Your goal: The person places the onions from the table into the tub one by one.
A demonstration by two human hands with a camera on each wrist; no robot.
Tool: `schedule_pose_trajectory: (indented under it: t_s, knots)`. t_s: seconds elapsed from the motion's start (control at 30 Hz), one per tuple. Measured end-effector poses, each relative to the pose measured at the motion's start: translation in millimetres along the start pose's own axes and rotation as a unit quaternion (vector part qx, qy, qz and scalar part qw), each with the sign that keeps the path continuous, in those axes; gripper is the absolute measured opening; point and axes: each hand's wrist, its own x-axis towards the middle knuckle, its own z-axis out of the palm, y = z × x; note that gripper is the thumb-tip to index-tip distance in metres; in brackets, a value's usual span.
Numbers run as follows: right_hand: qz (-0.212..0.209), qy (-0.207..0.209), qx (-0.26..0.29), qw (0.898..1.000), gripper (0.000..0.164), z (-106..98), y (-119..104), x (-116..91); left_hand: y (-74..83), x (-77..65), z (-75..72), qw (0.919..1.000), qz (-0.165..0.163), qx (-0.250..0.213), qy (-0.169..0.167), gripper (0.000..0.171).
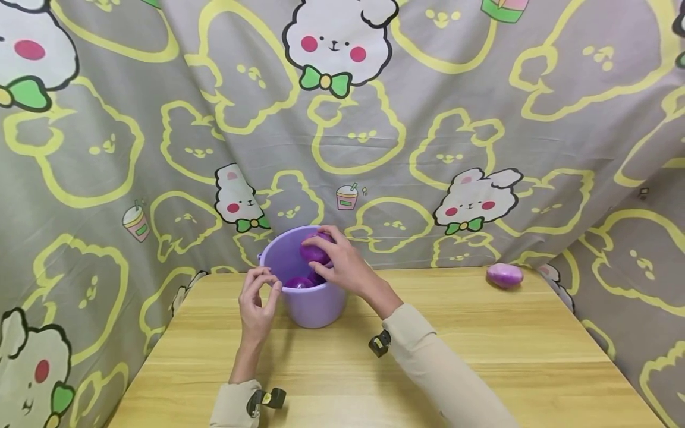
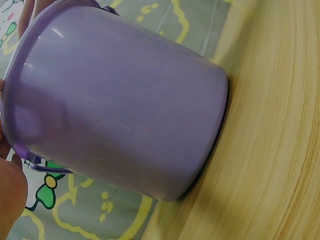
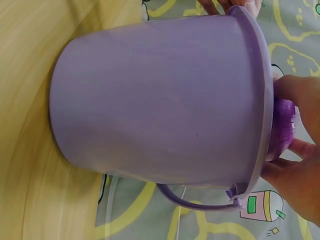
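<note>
A light purple bucket (image 1: 316, 306) stands upright on the wooden table, its mouth facing up. At its near-left rim my left hand (image 1: 258, 300) pinches the edge between thumb and fingers. My right hand (image 1: 345, 264) reaches over the right side of the mouth and grips a shiny, rounded purple object (image 1: 314, 249), its exact kind unclear. In the right wrist view this object (image 3: 284, 125) shows just beyond the rim, between thumb and fingers. More purple rounded things (image 1: 298, 282) lie inside the bucket, partly hidden by the near wall.
An oblong purple-and-pink piece (image 1: 505, 275) lies at the table's back right. The bucket's handle (image 3: 195, 204) hangs down along its outer side. Behind the wooden table (image 1: 455, 333) hangs a grey curtain (image 1: 369, 148) with cartoon prints.
</note>
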Motion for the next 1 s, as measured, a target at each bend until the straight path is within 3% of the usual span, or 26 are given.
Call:
schedule_pose_trajectory:
  t_s: [0.23,0.53,0.83,1.0]
  knots:
    - [-0.024,-0.018,-0.029,0.999,0.037,6.9,-0.6,7.9,0.8,-0.4,-0.5,1.0000,0.001,0.004,0.001,0.010]
    - [-0.002,-0.046,-0.040,0.998,0.032,15.7,0.2,12.3,0.3,-0.2,-0.3,1.0000,0.004,0.002,0.000,0.012]
    - [-0.010,-0.044,-0.069,0.997,0.025,18.8,0.1,12.7,-0.1,0.2,0.2,1.0000,0.008,-0.001,0.002,0.011]
    - [-0.023,-0.031,-0.058,0.998,0.023,14.2,-1.5,8.0,0.5,0.7,0.1,1.0000,0.005,-0.001,0.001,0.010]
